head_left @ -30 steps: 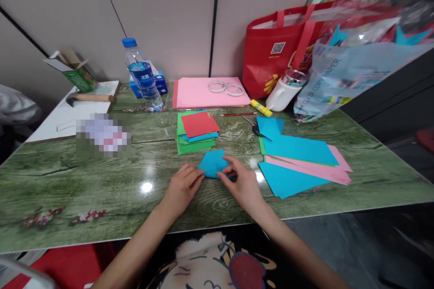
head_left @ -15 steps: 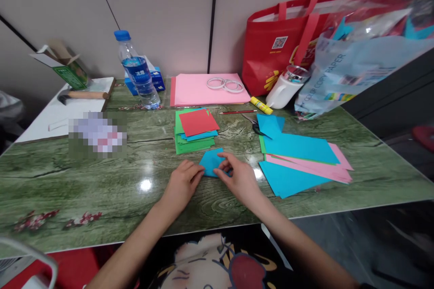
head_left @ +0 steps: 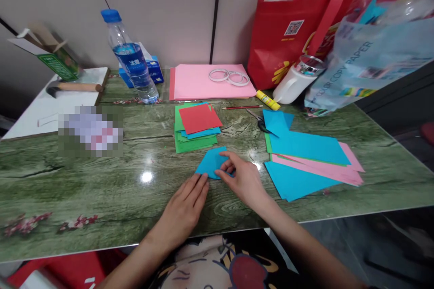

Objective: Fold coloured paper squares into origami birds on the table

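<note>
Blue folded paper [head_left: 209, 165] lies on the desk [head_left: 111, 203]; left hand [head_left: 186, 205], grip flattened, touches its near edge; right hand [head_left: 247, 181] spreads thumb and forefinger at its right side.

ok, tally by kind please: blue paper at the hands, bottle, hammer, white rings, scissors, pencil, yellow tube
Blue paper at the left hand and right hand: 1
Bottle: 1
Hammer: 1
White rings: 2
Scissors: 1
Pencil: 1
Yellow tube: 1
Total: 8
</note>
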The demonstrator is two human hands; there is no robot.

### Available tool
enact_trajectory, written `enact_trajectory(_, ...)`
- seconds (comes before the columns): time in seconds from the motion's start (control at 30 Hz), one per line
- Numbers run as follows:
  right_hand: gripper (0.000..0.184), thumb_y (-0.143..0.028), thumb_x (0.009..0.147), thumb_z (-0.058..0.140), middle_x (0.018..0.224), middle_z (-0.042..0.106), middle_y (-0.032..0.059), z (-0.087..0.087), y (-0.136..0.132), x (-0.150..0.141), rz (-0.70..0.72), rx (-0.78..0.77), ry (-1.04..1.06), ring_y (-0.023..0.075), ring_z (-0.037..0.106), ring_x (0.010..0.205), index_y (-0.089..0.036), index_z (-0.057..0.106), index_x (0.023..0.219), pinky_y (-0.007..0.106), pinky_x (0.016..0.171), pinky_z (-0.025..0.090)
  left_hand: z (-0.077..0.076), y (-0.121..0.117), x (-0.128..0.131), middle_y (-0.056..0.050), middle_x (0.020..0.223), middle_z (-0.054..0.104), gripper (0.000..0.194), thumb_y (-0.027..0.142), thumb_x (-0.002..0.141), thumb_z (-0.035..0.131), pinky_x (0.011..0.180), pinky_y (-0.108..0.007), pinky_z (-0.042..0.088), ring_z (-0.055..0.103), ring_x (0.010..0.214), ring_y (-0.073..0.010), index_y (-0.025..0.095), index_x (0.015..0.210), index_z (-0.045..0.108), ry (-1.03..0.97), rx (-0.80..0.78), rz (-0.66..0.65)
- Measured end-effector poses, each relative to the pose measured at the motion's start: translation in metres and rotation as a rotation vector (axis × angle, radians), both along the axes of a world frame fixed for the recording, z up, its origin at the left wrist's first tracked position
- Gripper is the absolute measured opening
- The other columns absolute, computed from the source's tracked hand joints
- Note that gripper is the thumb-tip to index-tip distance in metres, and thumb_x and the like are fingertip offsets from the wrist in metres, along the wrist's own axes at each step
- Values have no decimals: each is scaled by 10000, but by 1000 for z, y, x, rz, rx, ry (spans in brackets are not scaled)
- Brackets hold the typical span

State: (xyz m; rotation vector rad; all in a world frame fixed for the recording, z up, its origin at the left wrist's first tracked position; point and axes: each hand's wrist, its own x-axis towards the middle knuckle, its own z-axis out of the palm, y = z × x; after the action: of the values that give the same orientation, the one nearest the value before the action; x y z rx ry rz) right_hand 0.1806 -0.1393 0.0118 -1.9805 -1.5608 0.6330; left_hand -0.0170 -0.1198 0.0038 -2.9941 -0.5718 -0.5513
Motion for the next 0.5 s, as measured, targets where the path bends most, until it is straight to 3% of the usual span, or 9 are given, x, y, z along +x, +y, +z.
enact_trajectory(0.27, 253, -255, 782, 600, 723, 682, -12, 6, 6, 6, 85, -61, -38, 145, 618, 638, -205, 591, 1030, 252, 602, 431, 0, 3, 4, -163, 1250, 547, 352, 84, 888, 312, 915, -407, 471, 477, 1178, -269, 50, 1168, 524, 85, 10, 27)
enact_trajectory(0.5, 204, -271, 751, 626, 709, 678, -13, 3, 9, 8, 77, -74, 6, 137, 614, 609, -207, 599, 942, 247, 582, 427, -3, 3, 4, -151, 1264, 539, 353, 95, 891, 319, 911, -436, 467, 454, 1194, -273, 75, 1182, 518, 93, -40, 47)
